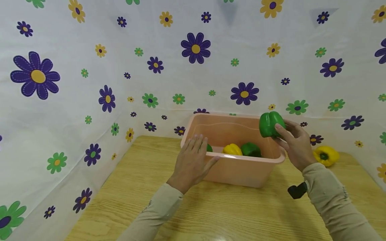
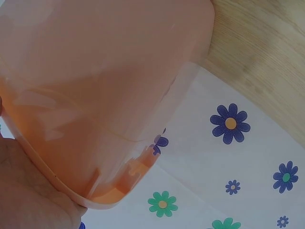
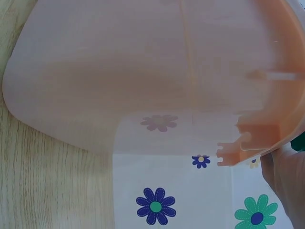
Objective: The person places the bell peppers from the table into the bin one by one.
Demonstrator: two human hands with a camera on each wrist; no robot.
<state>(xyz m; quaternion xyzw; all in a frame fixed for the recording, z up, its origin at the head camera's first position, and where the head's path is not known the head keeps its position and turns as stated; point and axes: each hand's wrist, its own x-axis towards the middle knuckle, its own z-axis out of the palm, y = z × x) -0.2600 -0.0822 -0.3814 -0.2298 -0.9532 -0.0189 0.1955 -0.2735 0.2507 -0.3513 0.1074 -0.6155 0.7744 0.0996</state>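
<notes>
My right hand (image 1: 297,144) grips a green bell pepper (image 1: 268,124), thumb in front, over the right end of a peach plastic bin (image 1: 238,172). Fairly straight fingers of my left hand (image 1: 191,162) lie across the bin's front rim near its left end, the thumb spread along it. Inside the bin are a yellow bell pepper (image 1: 232,149), a dark green bell pepper (image 1: 251,149) and another green one (image 1: 209,148), mostly hidden by the left hand. The left wrist view shows the bin's side (image 2: 105,71); in the right wrist view a sliver of the held pepper (image 3: 299,142) appears.
On the wooden table (image 1: 144,174), a yellow bell pepper (image 1: 326,156) lies right of the bin, beyond my right wrist. A flower-print sheet (image 1: 169,77) stands behind the table and along its sides. A small black object (image 1: 297,190) sits at the right sleeve.
</notes>
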